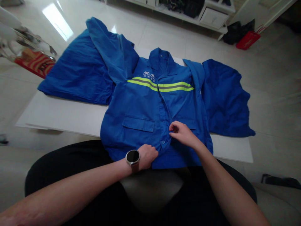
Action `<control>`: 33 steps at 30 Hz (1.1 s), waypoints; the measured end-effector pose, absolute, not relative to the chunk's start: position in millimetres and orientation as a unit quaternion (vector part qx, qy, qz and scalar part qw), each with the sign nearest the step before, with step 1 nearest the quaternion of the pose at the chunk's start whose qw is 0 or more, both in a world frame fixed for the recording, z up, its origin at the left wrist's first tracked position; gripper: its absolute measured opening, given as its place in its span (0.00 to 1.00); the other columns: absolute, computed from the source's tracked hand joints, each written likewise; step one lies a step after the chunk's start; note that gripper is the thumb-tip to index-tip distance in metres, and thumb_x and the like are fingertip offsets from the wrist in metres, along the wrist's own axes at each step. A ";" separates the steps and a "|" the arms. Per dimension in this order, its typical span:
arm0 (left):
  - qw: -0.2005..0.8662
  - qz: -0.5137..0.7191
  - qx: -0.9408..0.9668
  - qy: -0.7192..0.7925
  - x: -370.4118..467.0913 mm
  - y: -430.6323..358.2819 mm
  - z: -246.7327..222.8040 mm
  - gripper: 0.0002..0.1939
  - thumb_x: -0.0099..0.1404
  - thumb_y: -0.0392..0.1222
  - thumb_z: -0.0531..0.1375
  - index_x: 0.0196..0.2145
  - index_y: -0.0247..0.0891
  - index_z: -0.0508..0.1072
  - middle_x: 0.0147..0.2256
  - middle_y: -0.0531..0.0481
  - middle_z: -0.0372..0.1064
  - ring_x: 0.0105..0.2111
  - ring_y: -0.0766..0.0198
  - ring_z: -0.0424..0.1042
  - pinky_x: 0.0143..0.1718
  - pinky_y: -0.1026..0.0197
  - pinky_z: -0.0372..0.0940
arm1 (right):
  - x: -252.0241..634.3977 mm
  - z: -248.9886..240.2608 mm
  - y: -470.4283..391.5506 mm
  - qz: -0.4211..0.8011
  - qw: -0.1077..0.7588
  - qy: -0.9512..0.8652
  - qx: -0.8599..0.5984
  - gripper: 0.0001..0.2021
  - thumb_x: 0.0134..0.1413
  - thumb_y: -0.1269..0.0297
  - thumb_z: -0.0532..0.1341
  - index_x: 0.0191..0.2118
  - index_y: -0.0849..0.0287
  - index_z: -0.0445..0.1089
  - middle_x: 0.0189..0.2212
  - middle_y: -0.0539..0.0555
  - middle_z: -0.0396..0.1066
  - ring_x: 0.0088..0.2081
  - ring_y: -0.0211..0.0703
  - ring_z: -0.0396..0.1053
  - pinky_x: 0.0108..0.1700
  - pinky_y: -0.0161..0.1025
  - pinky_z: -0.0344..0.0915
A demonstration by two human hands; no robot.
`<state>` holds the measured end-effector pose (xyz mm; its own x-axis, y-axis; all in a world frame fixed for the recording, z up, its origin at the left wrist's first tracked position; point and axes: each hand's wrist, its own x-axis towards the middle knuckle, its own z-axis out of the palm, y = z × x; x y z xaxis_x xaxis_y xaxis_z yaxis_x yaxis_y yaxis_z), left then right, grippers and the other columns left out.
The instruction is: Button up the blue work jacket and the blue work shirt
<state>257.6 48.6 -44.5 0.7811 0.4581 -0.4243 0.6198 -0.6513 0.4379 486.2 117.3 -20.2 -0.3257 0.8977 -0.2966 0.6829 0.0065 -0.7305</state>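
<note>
A blue work jacket (141, 103) with a yellow and grey reflective band lies face up on a white table (66, 116), its hem hanging over the near edge. My left hand (148, 155), with a watch on the wrist, pinches the front placket by a lower button near the hem. My right hand (182, 133) pinches the other front edge a little higher, just right of the button line. The jacket's left sleeve is flung up and back; the right sleeve lies along its side.
More blue garments lie on the table at far left (77, 72) and far right (223, 97). A red patterned box (35, 62) sits on the floor at left. White shelving (211, 15) and a red bag (248, 40) stand at the back.
</note>
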 end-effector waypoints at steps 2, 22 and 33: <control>0.309 -0.168 0.880 0.319 254.7 51.5 -44.4 0.09 0.53 0.36 0.70 0.33 0.36 0.79 0.33 0.39 0.78 0.36 0.49 0.80 0.40 0.54 0.72 | 482.9 -24.4 114.7 0.438 0.110 -0.702 -0.551 0.06 0.47 0.73 0.62 0.32 0.57 0.68 0.32 0.47 0.67 0.31 0.37 0.66 0.35 0.36 0.61; 0.643 0.013 0.564 0.518 264.6 120.4 -38.6 0.07 0.65 0.42 0.60 0.32 0.36 0.73 0.27 0.48 0.76 0.24 0.61 0.78 0.26 0.63 0.67 | 470.5 -19.0 107.1 0.412 0.071 -0.741 -0.525 0.08 0.40 0.76 0.58 0.29 0.57 0.63 0.27 0.46 0.63 0.30 0.37 0.60 0.33 0.35 0.52; 0.657 0.220 0.539 0.479 290.9 128.7 -51.1 0.16 0.64 0.35 0.57 0.47 0.35 0.78 0.31 0.52 0.75 0.25 0.69 0.71 0.31 0.65 0.67 | 465.9 -4.9 107.0 0.332 0.088 -0.683 -0.644 0.07 0.56 0.59 0.61 0.31 0.53 0.63 0.25 0.47 0.69 0.28 0.40 0.65 0.31 0.36 0.53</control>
